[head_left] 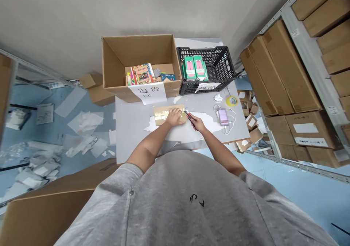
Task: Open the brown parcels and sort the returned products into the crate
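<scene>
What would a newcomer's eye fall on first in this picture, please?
The eye goes first to the middle of the grey table: the left hand presses a taped piece of cardboard, and the right hand holds a box cutter. Just beyond them stand an open cardboard box of books and a black plastic crate. On the right, stacked brown cartons fill metal shelves.

A pale grey work table [131, 136] carries an open brown cardboard box [142, 49] and, just beside it, a black plastic mesh crate [218, 67]. Nearer the front, a flat tan cardboard parcel [164, 115] lies over torn white paper sheets [210, 126]. To the right sit a yellow-green tape roll [232, 100] and a thin white cord [234, 117] looped around a blurred pinkish card [223, 116].
</scene>
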### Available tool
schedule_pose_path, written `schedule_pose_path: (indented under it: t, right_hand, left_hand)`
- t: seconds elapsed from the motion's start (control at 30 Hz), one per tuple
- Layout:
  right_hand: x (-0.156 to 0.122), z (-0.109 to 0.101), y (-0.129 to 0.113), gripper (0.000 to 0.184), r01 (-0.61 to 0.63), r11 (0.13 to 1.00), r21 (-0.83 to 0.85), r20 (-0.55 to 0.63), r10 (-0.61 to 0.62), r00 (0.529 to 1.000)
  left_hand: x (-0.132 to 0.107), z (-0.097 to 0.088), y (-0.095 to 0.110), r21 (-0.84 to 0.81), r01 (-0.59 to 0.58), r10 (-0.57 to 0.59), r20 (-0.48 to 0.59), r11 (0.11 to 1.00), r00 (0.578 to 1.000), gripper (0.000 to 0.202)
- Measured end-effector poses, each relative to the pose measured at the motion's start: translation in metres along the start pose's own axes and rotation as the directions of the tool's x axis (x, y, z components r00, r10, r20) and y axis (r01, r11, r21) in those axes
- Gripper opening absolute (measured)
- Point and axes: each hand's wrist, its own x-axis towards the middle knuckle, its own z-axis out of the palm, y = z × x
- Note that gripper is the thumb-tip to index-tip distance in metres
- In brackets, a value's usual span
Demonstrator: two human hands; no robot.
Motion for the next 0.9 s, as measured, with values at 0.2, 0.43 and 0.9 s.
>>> schedule_pose_path:
  t: [0.2,0.43,0.9]
  right_hand:
    - [-0.008,0.006,-0.001,0.065,-0.02,1.0,-0.005,-0.016,0.02,1.0]
    - [-0.015,0.011,0.003,0.063,-0.047,0.999,-0.018,-0.052,0.046,0.998]
    - [0.006,0.05,-0.002,0.031,-0.071,0.995,-0.076,-0.212,0.053,0.976]
  left_hand:
    - [-0.005,-0.001,0.003,0.012,-0.043,0.043,0.005,0.999,0.999,0.056]
    - [-0.003,-0.002,0.006,-0.025,0.012,-0.011,0.018,1.0,1.0,0.058]
    - [-0.011,-0.051,-0.015,0.134,0.157,-0.182,0.204,0.978,0.962,0.131]
